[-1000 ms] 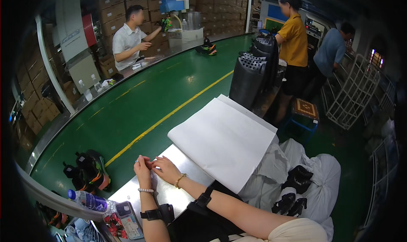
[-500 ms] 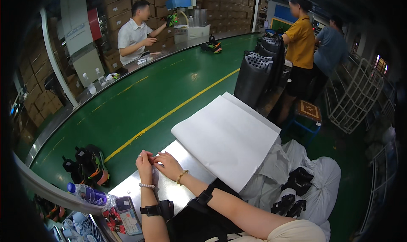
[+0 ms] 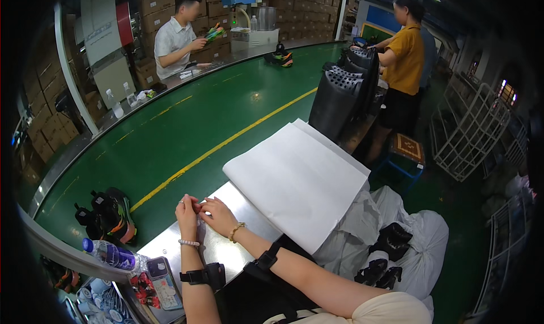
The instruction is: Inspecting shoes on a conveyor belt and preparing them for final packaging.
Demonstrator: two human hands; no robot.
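Observation:
Both my hands are over the bare metal tabletop (image 3: 164, 243), close together with their fingertips meeting. My left hand (image 3: 187, 212) has its fingers curled in; whatever may be inside them is hidden. Beside it, my right hand (image 3: 219, 215) has its fingers loosely bent and a little apart, with nothing seen in it. A stack of large white paper sheets (image 3: 297, 179) covers the table just beyond my right hand.
Black shoes (image 3: 112, 213) stand on the green conveyor belt (image 3: 187, 137) at left. A bottle (image 3: 116, 255) and phone (image 3: 164, 284) lie near my left forearm. Stuffed pale bags (image 3: 425, 256) sit at right. Tall black perforated pieces (image 3: 337, 100) stand beyond the paper. Co-workers stand across and at far right.
My hands keep nearly the same pose while the view shifts slightly. Across the belt, the person in white has brought a colourful shoe closer, into both hands. The person in yellow has shifted their arms.

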